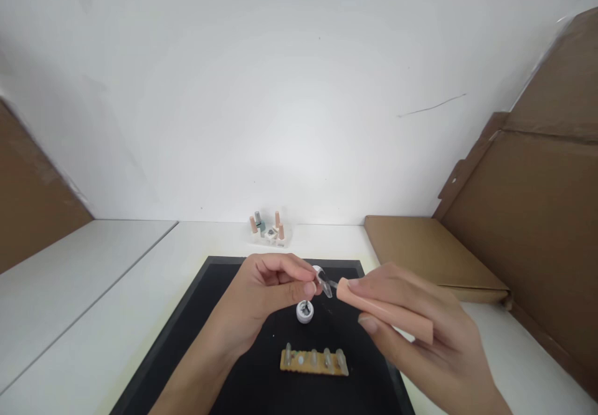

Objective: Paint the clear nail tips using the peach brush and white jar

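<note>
My left hand (275, 287) pinches a clear false nail tip (325, 283) between thumb and fingers, above the black mat (252, 365). My right hand (420, 334) is closed round the peach handle of a nail polish brush (383, 309). The brush end meets or nearly meets the nail tip; I cannot tell which. Below my hands, a small open white jar (305, 312) stands on the mat with something dark and silvery in it. Nearer to me lies a yellowish strip (306, 362) carrying several translucent nail tips. A white round thing behind the held nail is partly hidden.
At the back, a clear tray (287, 240) holds several small bottles with peach and grey caps. A flat cardboard box (430, 250) lies at the right on the white table (135, 259). Upright cardboard (537, 215) stands on the right, more (32, 197) on the left.
</note>
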Tool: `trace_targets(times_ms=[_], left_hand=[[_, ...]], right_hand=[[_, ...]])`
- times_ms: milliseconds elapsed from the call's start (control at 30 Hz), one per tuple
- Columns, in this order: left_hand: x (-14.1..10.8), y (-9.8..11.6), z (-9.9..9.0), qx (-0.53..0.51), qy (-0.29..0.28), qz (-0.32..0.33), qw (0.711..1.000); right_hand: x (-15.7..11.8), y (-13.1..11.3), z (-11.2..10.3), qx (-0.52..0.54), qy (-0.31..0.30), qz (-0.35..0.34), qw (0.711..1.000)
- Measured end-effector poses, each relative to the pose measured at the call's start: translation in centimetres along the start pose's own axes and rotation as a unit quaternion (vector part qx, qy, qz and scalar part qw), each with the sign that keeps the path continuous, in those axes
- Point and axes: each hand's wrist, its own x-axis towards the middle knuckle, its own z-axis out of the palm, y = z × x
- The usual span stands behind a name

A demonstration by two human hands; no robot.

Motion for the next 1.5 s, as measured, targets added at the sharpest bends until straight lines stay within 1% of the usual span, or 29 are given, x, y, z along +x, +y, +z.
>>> trace_targets(times_ms=[200,300,400,567,700,800,1000,1167,1267,1400,1500], left_hand=[[0.2,0.2,0.1,-0.012,0.014,0.02,1.0],[0.4,0.3,0.0,-0.014,0.015,0.033,0.999],[0.4,0.3,-0.2,-0.015,0.012,0.037,0.999],[0.1,0.2,-0.6,-0.013,0.002,0.017,1.0],[0.1,-0.1,-0.6,-0.005,0.002,0.005,1.0],[0.2,-0.2,-0.5,0.004,0.003,0.008,1.0],[0.3,0.1,-0.3,0.003,0.013,0.012,1.0],[0.5,0.1,-0.1,-0.008,0.011,0.013,1.0],[0.6,0.1,-0.1,-0.015,0.004,0.007,1.0],[0.3,0.0,-0.5,-0.016,-0.005,-0.004,1.0],[0.3,-0.2,-0.7,-0.018,-0.016,-0.001,1.0]], right_hand=[[0.1,0.1,0.0,0.004,-0.013,-0.007,1.0],[0.2,0.1,0.0,0.008,-0.013,-0.008,1.0],[0.1,-0.1,0.0,0.008,0.0,-0.013,1.0],[-0.4,0.0,0.1,-0.002,0.023,-0.012,1.0],[-0.6,0.3,0.1,0.002,0.019,0.01,1.0],[-0.5,0.4,0.1,0.011,0.006,0.018,1.0],[0.1,0.0,0.0,0.024,-0.019,0.006,1.0],[0.7,-0.3,-0.1,-0.001,-0.024,-0.033,0.999],[0.7,-0.3,-0.2,-0.003,-0.016,-0.03,0.999],[0.2,-0.1,-0.1,0.015,0.017,-0.028,0.999],[-0.1,0.0,0.0,0.004,0.022,-0.008,1.0]])
